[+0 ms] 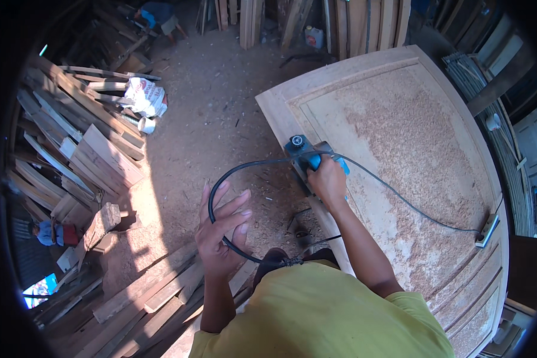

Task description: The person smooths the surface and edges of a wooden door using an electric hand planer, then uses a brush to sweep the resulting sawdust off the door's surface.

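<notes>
My right hand (pixel 329 179) is wrapped round the handle of a blue electric planer (pixel 307 150). The planer rests at the left edge of a large wooden door panel (pixel 400 244), partly covered by my hand. From near the planer a black cable (pixel 238 169) loops out to the left and comes back toward my waist. My left hand (pixel 224 224) is raised inside the left bend of this loop, fingers spread. The cable runs across the fingers and is partly hidden behind them, without a closed grip on it.
Shavings cover much of the panel, where a power strip (pixel 488 231) lies at the right with a thin cable attached. Timber offcuts (pixel 89 155) are heaped at the left beside a white sack (pixel 144 97). Planks (pixel 370 27) lean at the back. Another person (pixel 158 17) bends down far left.
</notes>
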The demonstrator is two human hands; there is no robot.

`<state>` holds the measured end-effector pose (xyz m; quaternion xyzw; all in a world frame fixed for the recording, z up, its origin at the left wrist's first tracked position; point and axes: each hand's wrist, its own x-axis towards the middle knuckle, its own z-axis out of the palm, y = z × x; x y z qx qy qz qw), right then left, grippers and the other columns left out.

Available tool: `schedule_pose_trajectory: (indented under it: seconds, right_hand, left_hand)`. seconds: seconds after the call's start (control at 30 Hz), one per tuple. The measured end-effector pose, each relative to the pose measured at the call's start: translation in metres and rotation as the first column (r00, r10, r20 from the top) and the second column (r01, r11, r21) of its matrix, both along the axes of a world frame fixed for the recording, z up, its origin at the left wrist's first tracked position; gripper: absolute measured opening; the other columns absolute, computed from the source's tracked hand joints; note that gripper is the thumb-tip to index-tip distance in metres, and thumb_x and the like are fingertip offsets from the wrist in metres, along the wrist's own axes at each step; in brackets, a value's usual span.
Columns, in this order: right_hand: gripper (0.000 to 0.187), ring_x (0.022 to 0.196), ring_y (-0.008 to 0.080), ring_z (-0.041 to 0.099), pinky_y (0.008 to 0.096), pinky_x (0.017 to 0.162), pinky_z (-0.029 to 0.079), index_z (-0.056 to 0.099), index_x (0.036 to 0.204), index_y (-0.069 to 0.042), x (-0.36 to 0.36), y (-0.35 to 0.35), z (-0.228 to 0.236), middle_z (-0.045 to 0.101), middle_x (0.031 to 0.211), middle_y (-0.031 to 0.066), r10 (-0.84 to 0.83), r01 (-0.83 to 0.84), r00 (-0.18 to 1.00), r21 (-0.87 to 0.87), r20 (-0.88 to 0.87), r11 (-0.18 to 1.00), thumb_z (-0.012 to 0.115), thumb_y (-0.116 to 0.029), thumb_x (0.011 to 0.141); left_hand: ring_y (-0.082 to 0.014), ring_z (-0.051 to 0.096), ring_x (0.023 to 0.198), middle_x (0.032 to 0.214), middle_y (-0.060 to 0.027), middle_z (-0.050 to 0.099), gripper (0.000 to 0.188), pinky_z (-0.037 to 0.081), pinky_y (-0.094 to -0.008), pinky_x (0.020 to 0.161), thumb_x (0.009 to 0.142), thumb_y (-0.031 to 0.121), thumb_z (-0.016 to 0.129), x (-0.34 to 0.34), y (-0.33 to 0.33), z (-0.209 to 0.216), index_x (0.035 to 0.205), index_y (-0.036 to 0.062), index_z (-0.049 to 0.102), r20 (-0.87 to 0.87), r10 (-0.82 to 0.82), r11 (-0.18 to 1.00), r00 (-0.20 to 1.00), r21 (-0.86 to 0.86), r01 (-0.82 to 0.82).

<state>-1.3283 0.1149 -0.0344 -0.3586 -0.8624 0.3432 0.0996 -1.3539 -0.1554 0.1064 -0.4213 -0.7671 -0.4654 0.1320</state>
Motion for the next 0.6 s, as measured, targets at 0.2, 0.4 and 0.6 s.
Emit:
schedule_pose_trajectory:
  seconds: [0.2, 0.4, 0.6]
  right_hand:
    - [0.046, 0.093, 0.0515, 0.076, 0.0589, 0.086, 0.062, 0.076, 0.127, -0.001, -0.046, 0.004, 0.01, 0.077, 0.097, 0.0338, 0.019, -0.017, 0.998, -0.025, 0.064, 1.0, 0.08, -0.023, 0.088]
    - [0.06, 0.091, 0.0472, 0.078, 0.0565, 0.083, 0.064, 0.071, 0.143, -0.011, -0.089, 0.013, 0.005, 0.079, 0.099, 0.029, 0.015, -0.014, 1.0, 0.03, -0.005, 0.999, 0.081, -0.02, 0.085]
    - [0.059, 0.098, 0.0486, 0.077, 0.0574, 0.09, 0.062, 0.07, 0.145, -0.017, -0.138, 0.024, 0.005, 0.079, 0.104, 0.029, -0.004, 0.004, 0.999, 0.005, 0.051, 1.0, 0.08, -0.022, 0.087]
  left_hand:
    - [-0.0446, 0.063, 0.143, 0.128, -0.0148, 0.082, 0.008, 0.027, -0.0654, 0.131, 0.099, 0.013, 0.076, -0.044, 0.002, -0.011, 0.107, 0.0113, 0.075, 0.046, 0.018, 0.999, 0.999, -0.028, -0.017]
    - [-0.0441, 0.064, 0.142, 0.128, -0.0165, 0.082, 0.007, 0.026, -0.065, 0.131, 0.1, 0.013, 0.075, -0.098, 0.017, -0.017, 0.106, 0.0098, 0.074, 0.049, -0.03, 0.999, 0.998, 0.026, 0.029]
    - [-0.041, 0.066, 0.141, 0.126, -0.0166, 0.082, 0.006, 0.028, -0.0651, 0.13, 0.1, 0.011, 0.073, -0.167, 0.034, -0.026, 0.107, 0.0094, 0.074, 0.067, -0.134, 0.99, 0.989, 0.044, 0.131]
